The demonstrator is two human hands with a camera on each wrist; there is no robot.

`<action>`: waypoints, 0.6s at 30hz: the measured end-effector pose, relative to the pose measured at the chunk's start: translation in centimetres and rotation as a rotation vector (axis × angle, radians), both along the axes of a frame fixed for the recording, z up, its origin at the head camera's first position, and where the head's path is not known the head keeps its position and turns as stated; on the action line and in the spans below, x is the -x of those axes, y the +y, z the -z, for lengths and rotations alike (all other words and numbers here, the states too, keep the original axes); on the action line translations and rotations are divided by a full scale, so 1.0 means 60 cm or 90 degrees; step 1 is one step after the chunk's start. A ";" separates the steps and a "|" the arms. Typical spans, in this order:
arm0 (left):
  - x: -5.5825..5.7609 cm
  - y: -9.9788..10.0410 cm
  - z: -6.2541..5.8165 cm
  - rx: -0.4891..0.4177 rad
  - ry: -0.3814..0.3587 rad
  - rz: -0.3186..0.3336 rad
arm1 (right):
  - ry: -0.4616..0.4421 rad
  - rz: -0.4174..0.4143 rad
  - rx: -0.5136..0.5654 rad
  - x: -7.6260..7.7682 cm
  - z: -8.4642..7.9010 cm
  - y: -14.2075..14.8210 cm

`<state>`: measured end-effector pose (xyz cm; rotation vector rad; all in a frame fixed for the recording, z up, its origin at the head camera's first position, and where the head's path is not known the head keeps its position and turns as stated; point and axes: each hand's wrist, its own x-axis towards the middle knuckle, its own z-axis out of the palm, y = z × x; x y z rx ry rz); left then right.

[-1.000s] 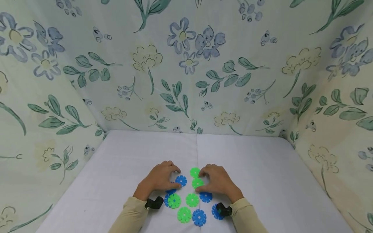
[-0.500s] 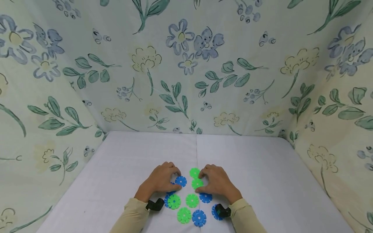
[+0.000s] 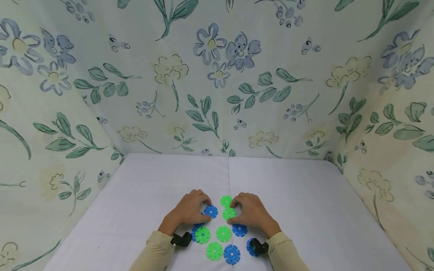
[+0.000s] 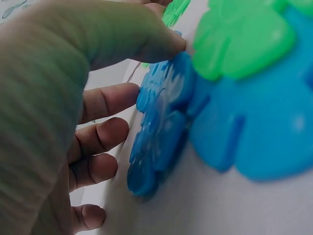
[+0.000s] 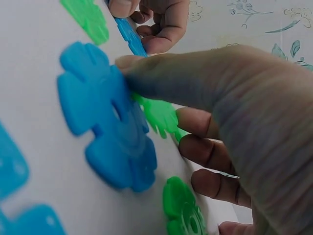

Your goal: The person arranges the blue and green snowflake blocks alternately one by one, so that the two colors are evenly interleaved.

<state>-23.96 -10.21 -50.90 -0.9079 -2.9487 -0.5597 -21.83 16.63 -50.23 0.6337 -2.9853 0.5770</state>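
In the head view, my left hand pinches a blue slotted plastic disc between thumb and index finger at its edges. My right hand has thumb and index finger on opposite edges of a green slotted disc. That green disc also shows, partly, at the top of the left wrist view. Just beyond it lies another green disc. Beneath my left thumb, a further blue disc is partly covered. A blue disc lies close under my right thumb.
Nearer the body, a green disc overlaps a blue one. More loose discs lie there, including a green one and a blue one. A white cloth covers the table. Floral fabric stands behind and at both sides.
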 end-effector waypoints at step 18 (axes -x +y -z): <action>0.001 0.014 0.003 -0.005 -0.064 -0.034 | -0.028 0.006 0.031 0.000 0.001 0.002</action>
